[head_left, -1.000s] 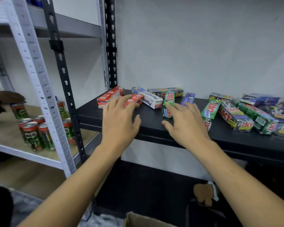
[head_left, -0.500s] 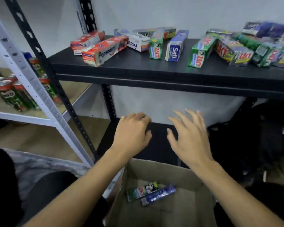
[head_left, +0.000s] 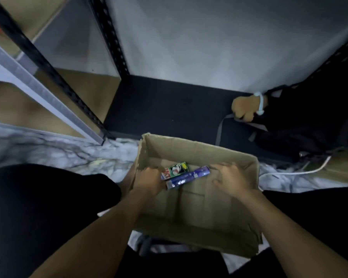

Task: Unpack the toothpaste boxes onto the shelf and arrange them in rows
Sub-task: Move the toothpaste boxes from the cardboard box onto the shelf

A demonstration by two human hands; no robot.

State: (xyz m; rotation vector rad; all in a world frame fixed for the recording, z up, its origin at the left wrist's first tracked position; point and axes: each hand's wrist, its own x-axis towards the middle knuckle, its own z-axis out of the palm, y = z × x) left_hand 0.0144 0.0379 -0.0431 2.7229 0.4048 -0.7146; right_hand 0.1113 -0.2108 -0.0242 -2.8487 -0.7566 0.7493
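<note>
An open cardboard box (head_left: 201,146) stands on the floor between my knees. Two toothpaste boxes lie side by side in it, a green one (head_left: 176,169) and a blue one (head_left: 189,177). My left hand (head_left: 149,180) is down inside the box against their left ends; blur hides whether its fingers close round them. My right hand (head_left: 232,177) is also inside, fingers spread, its fingertips just right of the blue one's right end and holding nothing. The upper shelf with the other toothpaste boxes is out of view.
The black bottom shelf (head_left: 169,109) lies just beyond the box, with a black upright post (head_left: 54,77) and a grey one (head_left: 38,85) to the left. A black bag (head_left: 309,121) with a brown plush toy (head_left: 245,106) sits at the right, a white cable (head_left: 301,171) beside it.
My view has tipped down from the upper shelf to the cardboard box. Both hands dropped from above the box's far rim into it, reaching the two toothpaste boxes.
</note>
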